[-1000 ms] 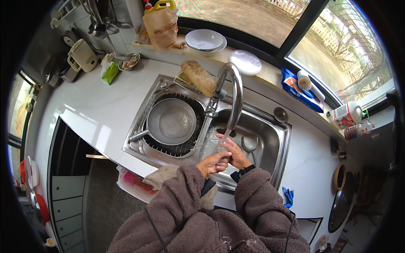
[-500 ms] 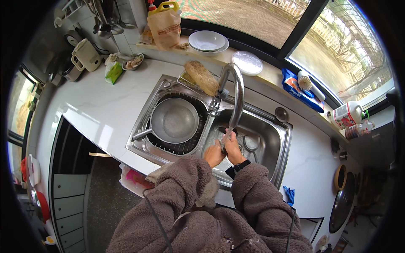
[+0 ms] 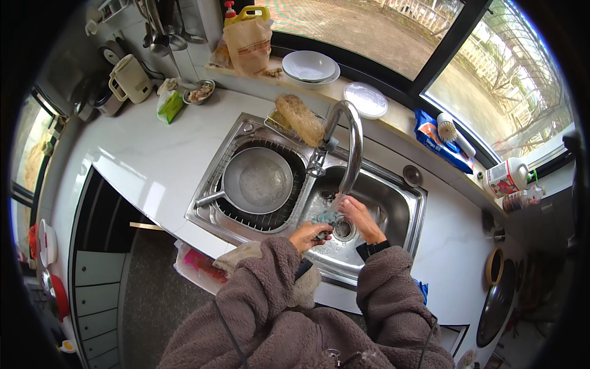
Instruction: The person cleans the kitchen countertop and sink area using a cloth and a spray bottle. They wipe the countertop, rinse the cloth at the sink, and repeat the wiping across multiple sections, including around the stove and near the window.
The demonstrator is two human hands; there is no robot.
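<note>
Over the right basin of the steel sink (image 3: 402,212), my left hand (image 3: 310,237) is closed on a wet, crumpled bluish-grey thing (image 3: 327,218); its kind is not clear. My right hand (image 3: 362,219) is just to the right of it, fingers stretched out beside the stream from the curved chrome faucet (image 3: 355,144). I see nothing held in the right hand. Below and between the hands shows the round drain (image 3: 345,230). In the left basin a grey metal pan (image 3: 257,180) rests on a wire rack (image 3: 230,212), its handle toward the lower left.
Behind the faucet a brown loofah (image 3: 299,119) lies on a small wire rack. White bowls (image 3: 307,64), a blue packet (image 3: 436,138) and a brush (image 3: 447,128) stand along the window ledge. To the left are a bowl of food pieces (image 3: 200,92) and a cream kettle (image 3: 131,80).
My hands, close together under the faucet before, have moved apart. The left has come down and left with the bluish-grey thing now showing; the right has shifted right, its fingers straightened.
</note>
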